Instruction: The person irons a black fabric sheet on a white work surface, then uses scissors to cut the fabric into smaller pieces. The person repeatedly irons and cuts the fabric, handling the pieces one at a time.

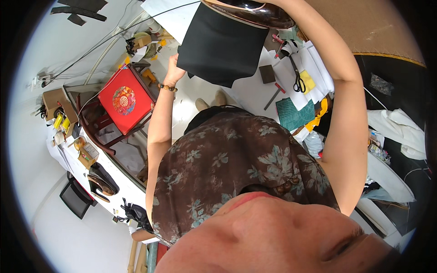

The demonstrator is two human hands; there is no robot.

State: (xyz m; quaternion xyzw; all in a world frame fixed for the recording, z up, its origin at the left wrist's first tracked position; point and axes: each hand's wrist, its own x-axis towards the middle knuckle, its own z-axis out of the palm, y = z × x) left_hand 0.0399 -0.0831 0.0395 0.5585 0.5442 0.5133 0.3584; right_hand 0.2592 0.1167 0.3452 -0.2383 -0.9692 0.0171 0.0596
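My left hand, with a bead bracelet at the wrist, is raised and pinches the left edge of a large black sheet that hangs over the white worktop. My right forearm reaches up to the top edge of the view. There only a sliver of my right hand shows, against a dark glossy curved object held above the sheet. Whether that hand grips the object is hidden.
On the worktop lie black scissors, a green cutting mat, a small hammer, a dark block and white paper sheets. A red-cushioned wooden chair stands at left. A white cloth lies at right.
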